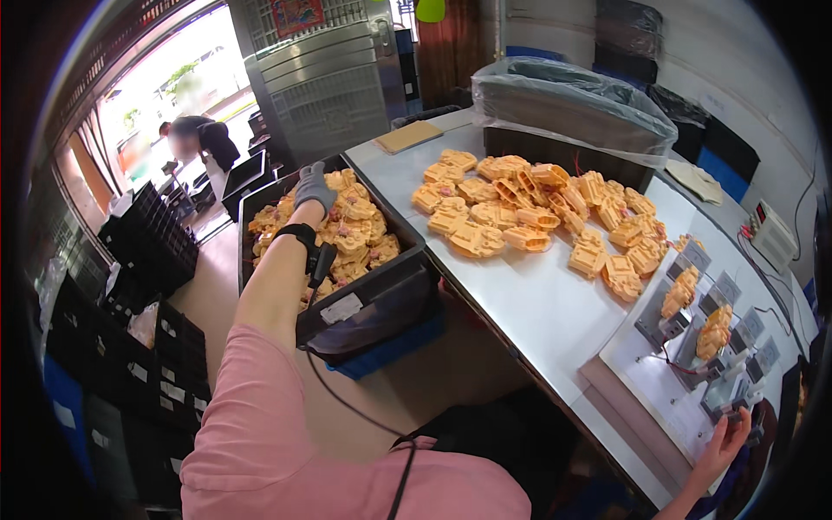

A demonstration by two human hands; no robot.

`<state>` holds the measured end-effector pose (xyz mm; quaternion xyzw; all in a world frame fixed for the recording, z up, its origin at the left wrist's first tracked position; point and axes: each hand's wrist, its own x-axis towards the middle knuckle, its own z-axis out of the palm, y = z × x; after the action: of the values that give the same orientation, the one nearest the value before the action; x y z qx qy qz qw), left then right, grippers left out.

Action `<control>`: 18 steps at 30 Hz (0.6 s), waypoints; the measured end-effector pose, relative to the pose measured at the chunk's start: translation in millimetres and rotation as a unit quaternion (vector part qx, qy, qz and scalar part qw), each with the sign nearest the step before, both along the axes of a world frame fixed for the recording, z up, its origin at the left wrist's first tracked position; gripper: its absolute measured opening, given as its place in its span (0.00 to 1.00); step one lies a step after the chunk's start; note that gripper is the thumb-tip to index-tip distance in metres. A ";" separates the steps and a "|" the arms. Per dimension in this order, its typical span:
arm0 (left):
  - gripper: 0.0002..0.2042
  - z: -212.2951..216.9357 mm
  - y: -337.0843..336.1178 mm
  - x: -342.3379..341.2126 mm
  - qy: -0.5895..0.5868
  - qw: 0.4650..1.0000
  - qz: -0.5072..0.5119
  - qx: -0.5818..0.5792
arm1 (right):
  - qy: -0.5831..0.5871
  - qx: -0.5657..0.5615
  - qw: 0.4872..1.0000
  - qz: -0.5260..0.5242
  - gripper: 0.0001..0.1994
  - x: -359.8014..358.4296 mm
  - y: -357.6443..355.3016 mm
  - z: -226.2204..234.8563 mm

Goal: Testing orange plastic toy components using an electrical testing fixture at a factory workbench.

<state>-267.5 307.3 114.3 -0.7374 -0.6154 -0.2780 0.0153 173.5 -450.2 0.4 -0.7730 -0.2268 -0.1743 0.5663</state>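
My left hand [315, 187], in a grey glove, reaches over the far end of a black crate [371, 279]. Its fingers stretch forward onto the heap of yellow-orange plastic shells [354, 214] inside, and no shell shows lifted in them. Far to the right, my bare right hand [724, 444] curls its fingers against a small dark block [739, 406] at the near end of a test fixture [646, 373]. Two yellow-orange shells, one [680, 291] behind the other [714, 333], sit in the fixture's slots. A dark strap with a cable is round my left wrist.
Loose shells [472, 221] lie spread over the white table [537, 308]. Behind them stands a plastic-lined bin [568, 108]. A power supply box [771, 232] is at the right. Stacked black crates [152, 230] line the left. Another person [212, 143] bends near the doorway.
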 end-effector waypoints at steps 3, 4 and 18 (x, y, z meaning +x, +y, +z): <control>0.34 -21.8 13.5 -16.2 0.012 0.999 -0.037 0.036 | -0.043 0.000 0.999 0.000 0.21 5.9 0.2 2.5; 0.30 -22.3 8.8 -7.3 -0.012 0.994 -0.101 0.050 | -0.067 -0.007 0.998 -0.006 0.22 11.1 4.9 6.8; 0.17 -28.1 -333.7 215.3 -0.069 0.745 -0.663 -0.014 | -0.087 -0.167 0.971 -0.147 0.12 -92.9 47.9 61.4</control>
<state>-52.2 -26.3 86.2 -0.9387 0.0253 -0.2592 -0.2258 80.5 -402.3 61.8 -0.8636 -0.1850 -0.2813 0.3754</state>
